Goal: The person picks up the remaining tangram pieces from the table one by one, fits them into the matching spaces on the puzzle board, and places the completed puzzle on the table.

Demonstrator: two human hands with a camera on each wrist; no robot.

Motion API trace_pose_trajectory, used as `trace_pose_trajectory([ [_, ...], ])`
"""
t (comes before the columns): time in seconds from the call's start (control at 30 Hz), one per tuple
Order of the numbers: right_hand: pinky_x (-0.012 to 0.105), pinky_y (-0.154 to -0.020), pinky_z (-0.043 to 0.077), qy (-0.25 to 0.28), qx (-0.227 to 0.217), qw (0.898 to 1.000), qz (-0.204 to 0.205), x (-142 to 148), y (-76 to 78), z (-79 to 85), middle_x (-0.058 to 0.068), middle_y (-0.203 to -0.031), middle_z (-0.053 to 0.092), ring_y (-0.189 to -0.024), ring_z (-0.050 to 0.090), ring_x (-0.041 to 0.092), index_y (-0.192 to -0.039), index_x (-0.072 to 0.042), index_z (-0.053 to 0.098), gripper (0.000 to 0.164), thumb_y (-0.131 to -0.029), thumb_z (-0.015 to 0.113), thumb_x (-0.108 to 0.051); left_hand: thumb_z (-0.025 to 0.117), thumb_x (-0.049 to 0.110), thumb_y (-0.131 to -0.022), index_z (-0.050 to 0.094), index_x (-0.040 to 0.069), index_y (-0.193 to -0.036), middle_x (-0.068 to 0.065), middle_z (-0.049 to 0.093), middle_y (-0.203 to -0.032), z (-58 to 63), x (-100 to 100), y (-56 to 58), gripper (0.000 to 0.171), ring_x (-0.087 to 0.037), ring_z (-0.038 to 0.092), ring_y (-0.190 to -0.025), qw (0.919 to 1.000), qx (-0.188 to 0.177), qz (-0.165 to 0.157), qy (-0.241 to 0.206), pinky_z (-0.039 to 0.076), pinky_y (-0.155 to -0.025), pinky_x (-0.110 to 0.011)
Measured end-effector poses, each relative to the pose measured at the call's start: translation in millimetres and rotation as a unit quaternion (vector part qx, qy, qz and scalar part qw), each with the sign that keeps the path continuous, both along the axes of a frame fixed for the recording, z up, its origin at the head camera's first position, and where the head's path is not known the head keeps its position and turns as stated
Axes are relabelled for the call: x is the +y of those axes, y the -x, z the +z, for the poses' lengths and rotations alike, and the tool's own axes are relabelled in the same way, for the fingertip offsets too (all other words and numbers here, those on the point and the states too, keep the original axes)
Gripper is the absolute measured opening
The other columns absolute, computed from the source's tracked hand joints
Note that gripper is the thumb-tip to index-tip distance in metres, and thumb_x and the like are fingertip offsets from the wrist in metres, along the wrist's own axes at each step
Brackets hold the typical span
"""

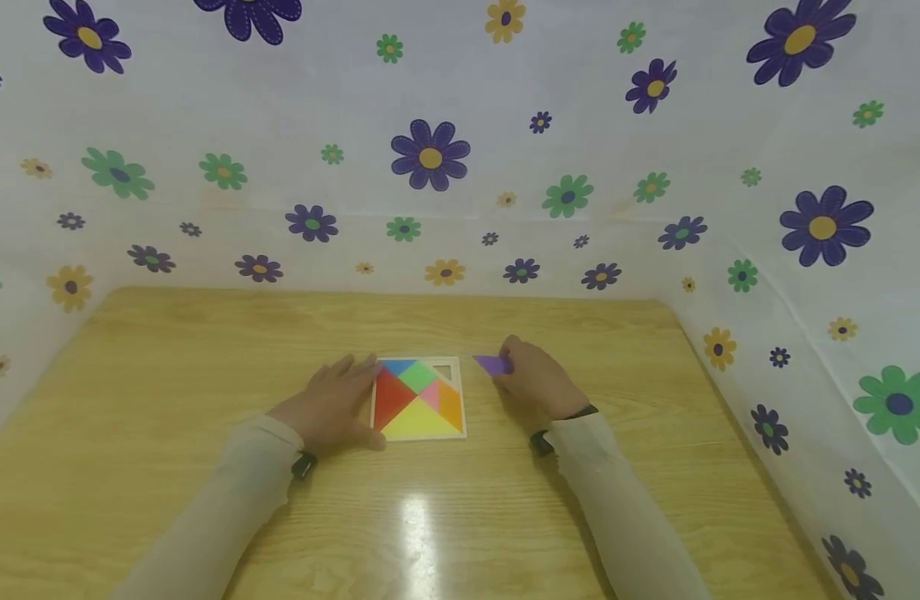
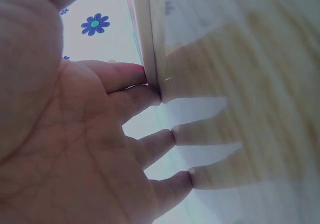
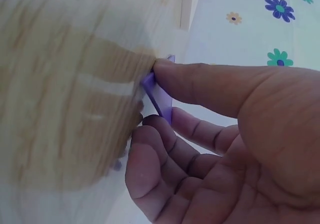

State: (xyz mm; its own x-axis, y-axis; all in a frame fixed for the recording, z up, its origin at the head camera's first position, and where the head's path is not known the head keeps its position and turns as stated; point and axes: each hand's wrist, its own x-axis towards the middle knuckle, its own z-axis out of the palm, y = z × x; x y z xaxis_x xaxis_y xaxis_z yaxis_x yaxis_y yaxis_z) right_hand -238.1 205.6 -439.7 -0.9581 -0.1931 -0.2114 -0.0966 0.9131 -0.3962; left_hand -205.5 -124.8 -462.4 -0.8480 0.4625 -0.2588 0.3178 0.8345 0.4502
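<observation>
A square tangram puzzle (image 1: 418, 421) lies on the table, its white frame filled with red, yellow, blue, green, pink and orange pieces. Near its top right corner is a bare triangular gap. My left hand (image 1: 332, 408) rests at the left side with fingers spread, the index fingertip at the frame's edge; in the left wrist view the fingertips (image 2: 182, 181) touch the tabletop. To the right of the frame, my right hand (image 1: 538, 379) pinches a purple triangle piece (image 1: 492, 364) between thumb and fingers. The right wrist view shows that purple triangle (image 3: 162, 102) tilted up, close over the table.
The wooden table (image 1: 205, 350) has a glossy top with a light reflection near the front. White cloth with printed flowers (image 1: 460, 100) stands behind it and along both sides. Dark bands (image 1: 304, 465) circle both wrists at the sleeve cuffs.
</observation>
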Motion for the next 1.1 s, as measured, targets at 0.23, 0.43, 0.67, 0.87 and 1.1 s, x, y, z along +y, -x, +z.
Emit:
trace_pose_trajectory([
  [0.23, 0.039, -0.083, 0.055, 0.006, 0.002, 1.0, 0.001, 0, -0.6, 0.0, 0.012, -0.103, 0.067, -0.089, 0.06, 0.025, -0.124, -0.004, 0.058, 0.03, -0.099, 0.069, -0.015, 0.082, 0.065, -0.076, 0.023, 0.02, -0.166, -0.002, 0.016, -0.174, -5.6, 1, 1.0, 0.117, -0.038, 0.006, -0.159, 1.0, 0.004, 0.005, 0.0, 0.01, -0.127, -0.06],
  [0.43, 0.042, -0.086, 0.055, 0.024, 0.009, 1.0, -0.006, 1, -0.4, 0.3, 0.014, -0.107, 0.067, -0.093, 0.06, 0.027, -0.125, -0.003, 0.058, 0.031, -0.098, 0.069, -0.014, 0.082, 0.065, -0.076, 0.024, 0.016, -0.166, -0.006, 0.017, -0.173, -2.1, 0, 1.7, 0.117, -0.041, 0.007, -0.159, 0.9999, 0.01, -0.003, 0.0, 0.009, -0.126, -0.062],
  [0.67, 0.046, -0.094, 0.056, 0.055, 0.025, 0.998, -0.017, 1, 1.4, 3.7, 0.018, -0.117, 0.069, -0.102, 0.065, 0.03, -0.127, -0.003, 0.061, 0.028, -0.1, 0.063, -0.01, 0.083, 0.065, -0.075, 0.023, 0.019, -0.166, -0.004, 0.018, -0.173, 1.0, 2, 2.3, 0.118, -0.039, 0.009, -0.159, 0.9999, 0.013, 0.006, 0.007, 0.012, -0.127, -0.061],
  [0.87, 0.047, -0.093, 0.057, 0.083, 0.042, 0.996, -0.013, 0, 2.8, 5.6, 0.019, -0.118, 0.07, -0.104, 0.067, 0.031, -0.125, -0.002, 0.061, 0.025, -0.101, 0.06, -0.009, 0.082, 0.067, -0.074, 0.021, 0.018, -0.167, -0.003, 0.019, -0.173, 0.3, -1, 1.5, 0.122, -0.038, 0.01, -0.159, 0.9999, 0.011, 0.008, 0.006, 0.014, -0.126, -0.061],
  [1.1, 0.044, -0.09, 0.058, 0.163, 0.109, 0.98, -0.017, -11, 1.3, 9.5, 0.015, -0.112, 0.07, -0.1, 0.065, 0.029, -0.118, -0.005, 0.063, 0.019, -0.1, 0.063, -0.01, 0.082, 0.066, -0.075, 0.021, 0.017, -0.167, -0.003, 0.019, -0.173, 4.3, -1, -1.4, 0.121, -0.038, 0.011, -0.159, 0.9999, 0.012, 0.006, 0.01, 0.014, -0.126, -0.06],
])
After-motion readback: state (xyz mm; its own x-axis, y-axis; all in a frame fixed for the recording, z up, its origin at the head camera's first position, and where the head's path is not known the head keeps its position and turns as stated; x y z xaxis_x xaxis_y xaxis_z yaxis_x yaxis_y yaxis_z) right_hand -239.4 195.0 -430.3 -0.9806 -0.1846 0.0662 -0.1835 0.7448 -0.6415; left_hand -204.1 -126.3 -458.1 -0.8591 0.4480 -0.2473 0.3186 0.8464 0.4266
